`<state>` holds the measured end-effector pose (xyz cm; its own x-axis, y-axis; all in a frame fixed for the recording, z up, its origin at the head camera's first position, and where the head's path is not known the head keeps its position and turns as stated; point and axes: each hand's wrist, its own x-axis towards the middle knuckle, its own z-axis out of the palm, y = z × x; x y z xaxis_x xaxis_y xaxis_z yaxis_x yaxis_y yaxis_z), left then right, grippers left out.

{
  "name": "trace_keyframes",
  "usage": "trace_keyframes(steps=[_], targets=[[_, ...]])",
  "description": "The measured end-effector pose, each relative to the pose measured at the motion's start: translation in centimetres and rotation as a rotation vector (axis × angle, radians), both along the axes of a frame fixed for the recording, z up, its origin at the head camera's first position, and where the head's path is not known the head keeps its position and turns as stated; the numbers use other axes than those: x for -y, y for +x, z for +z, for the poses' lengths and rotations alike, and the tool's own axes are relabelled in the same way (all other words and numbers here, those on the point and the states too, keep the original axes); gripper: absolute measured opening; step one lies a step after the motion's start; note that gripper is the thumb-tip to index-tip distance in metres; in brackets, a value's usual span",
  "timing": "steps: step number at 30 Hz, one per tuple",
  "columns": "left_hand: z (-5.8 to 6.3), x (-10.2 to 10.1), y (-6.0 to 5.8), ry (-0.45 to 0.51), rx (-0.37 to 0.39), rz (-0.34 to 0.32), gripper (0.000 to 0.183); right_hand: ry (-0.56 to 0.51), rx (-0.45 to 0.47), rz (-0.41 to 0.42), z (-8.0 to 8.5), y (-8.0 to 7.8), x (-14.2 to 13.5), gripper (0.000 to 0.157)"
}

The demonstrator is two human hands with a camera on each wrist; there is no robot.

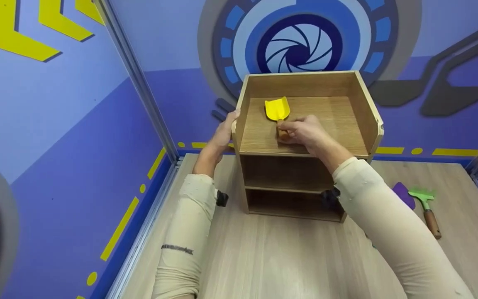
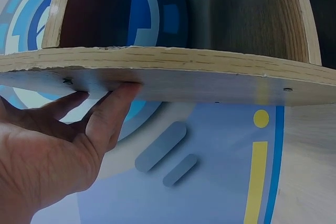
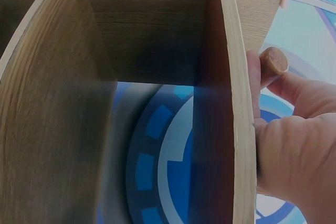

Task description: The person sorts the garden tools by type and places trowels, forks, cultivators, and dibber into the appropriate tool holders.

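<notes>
A small toy shovel with a yellow blade and brown wooden handle lies over the top level of a wooden shelf unit. My right hand pinches the handle, with the blade pointing toward the back panel. The right wrist view shows the handle's end sticking out between thumb and fingers, beside the board's edge. My left hand rests against the outer face of the unit's left side panel, and in the left wrist view its fingertips touch that panel.
Right of the shelf, a green hand rake with a brown handle lies on the wood-look surface. Beside it is a purple piece, partly behind my right sleeve. Blue printed walls stand close behind and to the left.
</notes>
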<state>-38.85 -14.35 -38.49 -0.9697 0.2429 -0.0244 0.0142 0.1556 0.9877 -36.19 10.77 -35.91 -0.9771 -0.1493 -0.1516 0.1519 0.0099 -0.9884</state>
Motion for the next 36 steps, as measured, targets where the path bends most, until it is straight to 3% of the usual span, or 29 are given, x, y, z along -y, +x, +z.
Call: trace_keyframes(steps=[13,20,27,36], targets=[[0.0,0.3,0.3,-0.004,0.030,0.024,0.078,0.128,-0.040,-0.050,-0.3,-0.8,2.0,0.034],[-0.1,0.2,0.2,-0.048,0.031,0.032,0.084,0.064,-0.049,-0.050,-0.6,-1.4,2.6,0.038],[-0.2,0.6,0.4,-0.062,0.064,0.054,0.086,0.175,-0.086,-0.081,-0.7,-1.3,3.5,0.037],[-0.2,0.2,0.2,-0.073,0.046,0.037,0.085,0.187,-0.133,-0.089,-1.2,-1.3,3.1,0.035]])
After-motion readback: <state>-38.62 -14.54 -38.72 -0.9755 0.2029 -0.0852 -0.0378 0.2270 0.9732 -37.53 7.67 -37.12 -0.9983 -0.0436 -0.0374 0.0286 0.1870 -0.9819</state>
